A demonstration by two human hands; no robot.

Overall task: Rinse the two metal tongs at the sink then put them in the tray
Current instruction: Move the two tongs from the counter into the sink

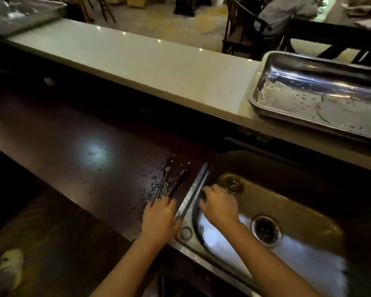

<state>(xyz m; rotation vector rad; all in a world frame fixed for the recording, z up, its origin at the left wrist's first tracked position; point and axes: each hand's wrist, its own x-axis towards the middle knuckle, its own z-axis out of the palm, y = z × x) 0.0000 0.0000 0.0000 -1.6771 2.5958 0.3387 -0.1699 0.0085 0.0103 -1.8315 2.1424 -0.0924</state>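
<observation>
Since your left hand point(160, 213) is already closing its fingers on the handle end of the tongs point(169, 181) lying on the wet dark counter point(73, 168), lift them level into the sink point(287, 200). They're thin, dark and spotted with droplets. Your right hand point(220, 205) curls over the sink rim; whether it's holding anything, I can't tell.

The desk point(77, 146) is dark reddish-brown, glossy, with one pale bluish-white glare spot and scattered glinting droplets. The tongs point(169, 181) are dark silvery metal with a pale smear near one tip. The sink point(287, 202) is steel tinted yellowish-brown, white-bright at its near wall. The ledge point(137, 61) is creamy white. The tray point(321, 97) is shiny silver, speckled with droplets.
</observation>
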